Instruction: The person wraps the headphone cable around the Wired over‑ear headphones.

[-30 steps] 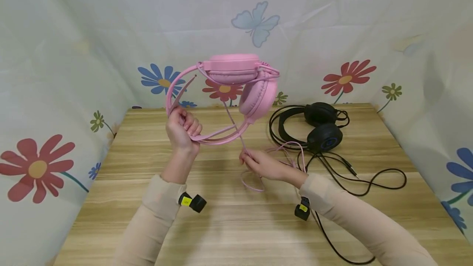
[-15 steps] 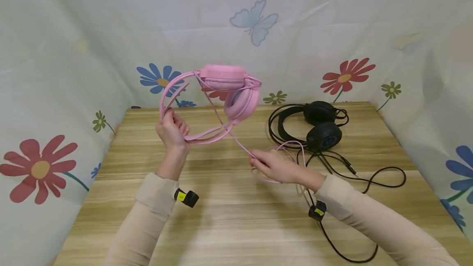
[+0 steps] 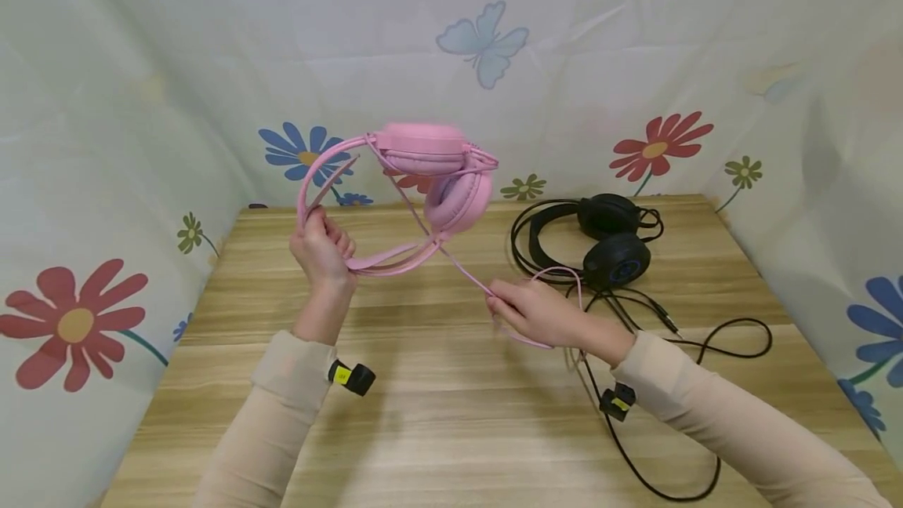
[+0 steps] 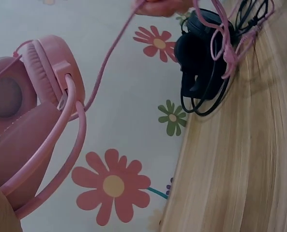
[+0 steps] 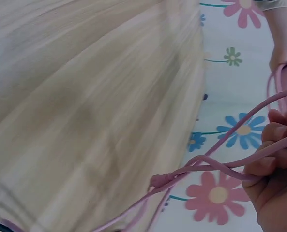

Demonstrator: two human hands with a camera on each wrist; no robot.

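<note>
Pink headphones (image 3: 423,149) are held up above the table by my left hand (image 3: 320,253), its fingers curled round the headband. Both padded ear cups point away to the right, one above the other. A pink cable (image 3: 466,273) runs taut from the headphones to my right hand (image 3: 532,310), which grips it between thumb and curled fingers. In the right wrist view, loops of the pink cable (image 5: 206,166) trail from that hand past a small knot. The left wrist view shows the headband (image 4: 61,130) close up, with a cup beyond it.
Black headphones (image 3: 615,261) lie on the wooden table (image 3: 423,414) at the back right. Their black cable (image 3: 741,324) curls to the right and toward the front under the right forearm. A flowered cloth (image 3: 317,38) surrounds the table at the back and sides.
The pink headphones and my left hand have shifted left and slightly down. My right hand has moved right with the pink cable, drawing it away at a slant. The black headphones stay put.
</note>
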